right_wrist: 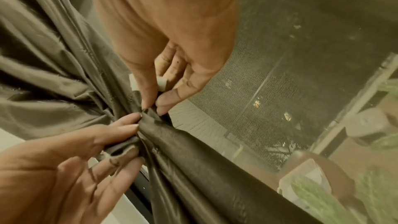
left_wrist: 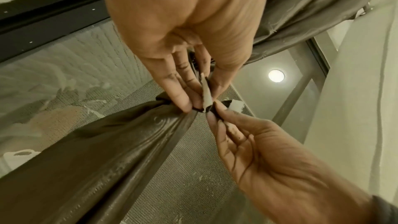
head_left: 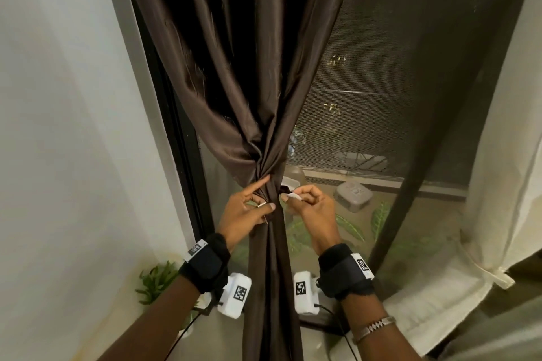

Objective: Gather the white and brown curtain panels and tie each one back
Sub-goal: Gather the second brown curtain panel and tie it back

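the brown curtain [head_left: 234,73] is a dark, glossy chocolate with paler sheen along its folds. to its right, the white curtain [head_left: 504,184] is a plain cream. the tie end [head_left: 294,196] pinched beside the brown curtain is white on a dark strip. left of the brown curtain the wall [head_left: 58,126] is off-white and the window frame [head_left: 176,126] black. the wristbands [head_left: 206,264] below it are black, carrying white boxes [head_left: 236,294] with black-and-white square-patterned tags. the leaves [head_left: 155,278] at its lower left are green.
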